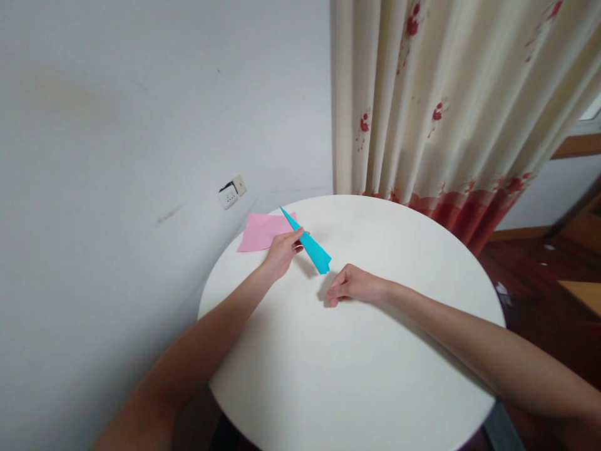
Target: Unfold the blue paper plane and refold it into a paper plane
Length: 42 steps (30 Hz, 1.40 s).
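Note:
My left hand (283, 250) pinches a folded blue paper plane (310, 244) near its middle and holds it a little above the round white table (357, 376). The plane's sharp tip points to the far left and its blunt tail points toward my right hand. My right hand (352, 287) rests on the tabletop just below the tail, fingers loosely curled, with nothing in it. A flat pink paper sheet (260, 233) lies on the table's far left edge, behind my left hand.
A white wall with a power socket (231, 191) runs along the left. A cream curtain with red flowers (451, 106) hangs behind the table. Dark wooden floor (530, 275) shows at the right.

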{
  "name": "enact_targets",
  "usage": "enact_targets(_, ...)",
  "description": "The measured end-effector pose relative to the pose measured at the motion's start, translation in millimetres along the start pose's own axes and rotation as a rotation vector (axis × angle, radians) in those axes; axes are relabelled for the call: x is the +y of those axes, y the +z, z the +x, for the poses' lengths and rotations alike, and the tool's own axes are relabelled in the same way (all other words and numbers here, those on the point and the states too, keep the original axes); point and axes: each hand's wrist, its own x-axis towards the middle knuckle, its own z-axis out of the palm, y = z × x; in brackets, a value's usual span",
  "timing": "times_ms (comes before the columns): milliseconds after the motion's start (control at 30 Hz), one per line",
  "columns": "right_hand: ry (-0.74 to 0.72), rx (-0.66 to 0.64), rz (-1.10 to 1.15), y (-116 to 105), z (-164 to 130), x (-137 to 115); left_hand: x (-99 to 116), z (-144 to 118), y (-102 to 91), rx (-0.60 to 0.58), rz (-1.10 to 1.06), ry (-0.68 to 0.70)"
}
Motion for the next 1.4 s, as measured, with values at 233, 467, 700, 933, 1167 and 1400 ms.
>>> enact_targets(233, -0.050, 0.447, 0.025, -12.8, 8.9, 0.0, 1.2, -9.0, 7.0, -0.080, 0.066, 0.008)
enact_targets(467, -0.186, 0.432, -0.012, -1.9, 9.6, -4.1, -11.0, -32.8, 29.0, -0.250, 0.198, -0.061)
enact_targets(700, -0.141, 0.351, 0.057, 3.0, 10.7, 2.3, -7.4, -32.4, 29.3, -0.222, 0.162, -0.046)
enact_targets(933, -0.116, 0.207, 0.050, 5.3, 6.7, 0.4, 1.7, -19.4, 17.9, -0.078, 0.051, -0.005)
enact_targets(1167, -0.046, 0.119, 0.036, 5.2, 3.5, 4.1, 2.2, -2.2, 0.8, 0.034, 0.018, 0.029)
enact_targets(1400, -0.011, 0.085, 0.070, -3.3, 2.3, -5.1, 10.5, 12.0, -17.8, 0.069, 0.320, 0.295)
